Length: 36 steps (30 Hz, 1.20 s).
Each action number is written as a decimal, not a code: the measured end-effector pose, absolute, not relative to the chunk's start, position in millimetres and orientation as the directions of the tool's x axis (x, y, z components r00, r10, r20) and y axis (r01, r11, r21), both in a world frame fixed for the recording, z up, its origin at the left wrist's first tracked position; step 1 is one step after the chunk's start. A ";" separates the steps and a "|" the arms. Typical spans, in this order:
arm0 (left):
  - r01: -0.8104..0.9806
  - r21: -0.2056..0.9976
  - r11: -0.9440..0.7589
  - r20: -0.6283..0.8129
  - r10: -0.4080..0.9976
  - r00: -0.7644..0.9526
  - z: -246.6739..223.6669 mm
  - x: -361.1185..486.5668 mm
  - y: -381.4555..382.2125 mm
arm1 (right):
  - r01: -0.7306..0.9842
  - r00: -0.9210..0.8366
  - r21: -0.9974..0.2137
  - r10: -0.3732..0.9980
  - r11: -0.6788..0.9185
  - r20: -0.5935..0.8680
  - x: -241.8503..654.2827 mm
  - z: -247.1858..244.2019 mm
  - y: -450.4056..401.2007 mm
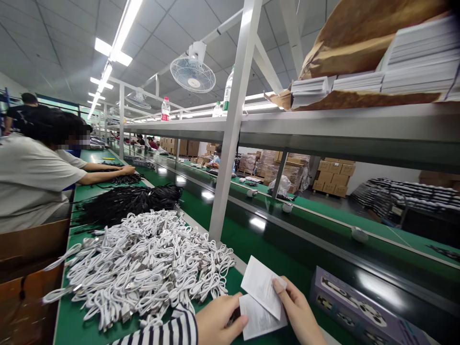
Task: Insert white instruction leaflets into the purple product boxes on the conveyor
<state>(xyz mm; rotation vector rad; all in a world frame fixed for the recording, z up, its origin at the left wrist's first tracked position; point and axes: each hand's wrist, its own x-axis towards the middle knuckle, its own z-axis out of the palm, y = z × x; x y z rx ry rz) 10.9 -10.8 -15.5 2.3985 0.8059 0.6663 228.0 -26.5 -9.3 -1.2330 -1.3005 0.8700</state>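
Two white printed leaflets overlap in front of me above the green table edge. My left hand [221, 318], in a striped sleeve, pinches the lower leaflet [259, 320] at its left side. The upper leaflet [261, 282] is gripped at its right edge between the thumb and fingers of my right hand [296, 306]. Just left of my hands spreads a large heap of bundled white USB cables [151, 263]. A purple box with panda pictures [359, 304] lies to the right of my right hand.
Behind the white cables lies a pile of black cables [129, 203]. A co-worker [32, 177] reaches over the table at left. A white post [230, 129] holds a shelf [341, 122] with stacked leaflets [420, 60]. The dark conveyor belt [273, 239] runs alongside.
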 end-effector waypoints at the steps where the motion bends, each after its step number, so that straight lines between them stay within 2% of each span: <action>1: 0.422 0.576 -0.701 0.271 0.650 0.710 -18.8 10.5 -9.5 | 0.166 0.128 -0.967 0.968 0.194 0.216 227.8 -8.8 -26.8; 6: 0.462 0.412 -0.786 0.288 0.593 0.752 -31.2 11.4 -4.0 | 0.130 0.006 -0.970 0.978 0.204 0.206 231.0 -12.1 -24.3; 10: 0.430 0.339 -0.837 0.289 0.528 0.799 -34.7 14.3 0.2 | 0.193 -0.015 -0.961 0.980 0.198 0.199 235.3 -18.3 -20.9; 17: 0.370 0.308 -0.876 0.270 0.454 0.849 -33.2 12.5 1.4 | 0.271 -0.036 -0.942 0.980 0.199 0.196 231.5 -16.0 -24.7; 25: 0.345 0.337 -0.876 0.319 0.451 0.834 -23.4 8.6 -7.6 | 0.313 -0.053 -0.933 0.984 0.179 0.171 233.6 -19.1 -24.8; 30: 0.326 0.302 -0.896 0.299 0.414 0.860 -26.8 8.0 -2.4 | 0.387 -0.088 -0.916 0.994 0.101 0.072 232.6 -22.1 -26.3; 36: 0.363 0.264 -0.894 0.267 0.429 0.863 -32.1 8.6 1.4 | 0.466 -0.101 -0.882 0.995 0.072 0.028 230.9 -17.8 -28.8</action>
